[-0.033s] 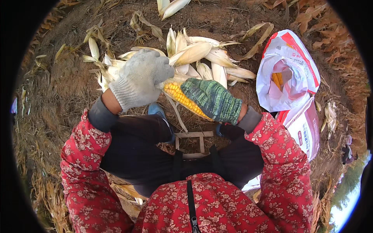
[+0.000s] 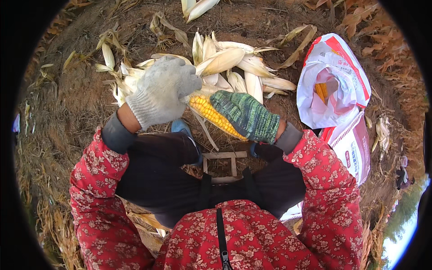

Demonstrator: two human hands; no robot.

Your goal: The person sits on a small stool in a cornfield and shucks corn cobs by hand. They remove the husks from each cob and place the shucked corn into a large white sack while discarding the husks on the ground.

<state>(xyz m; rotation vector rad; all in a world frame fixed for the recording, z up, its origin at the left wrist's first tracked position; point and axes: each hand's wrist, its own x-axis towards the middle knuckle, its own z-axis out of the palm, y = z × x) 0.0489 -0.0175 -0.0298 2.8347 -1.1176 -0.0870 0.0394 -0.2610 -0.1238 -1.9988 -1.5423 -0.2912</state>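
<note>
A yellow ear of corn [image 2: 211, 114] is held slantwise above my knees, its kernels bare along most of the side that shows. My right hand [image 2: 243, 116], in a green knitted glove, is wrapped over its upper side. At the cob's left end my left hand [image 2: 165, 87], in a pale grey-white glove, is closed around the husk; its fingertips are mostly hidden. A thin strip of husk [image 2: 206, 131] hangs below that end. Just beyond my hands lies a pile of unpeeled corn ears [image 2: 225, 61] in pale husks.
To the right stands an open white-and-red sack [image 2: 310, 101] with yellow corn [image 2: 321, 92] inside. Under it lies another printed bag [image 2: 353, 150]. A small wooden frame [image 2: 225, 155] sits between my legs. Dry stalks and leaves [image 2: 168, 29] litter the soil.
</note>
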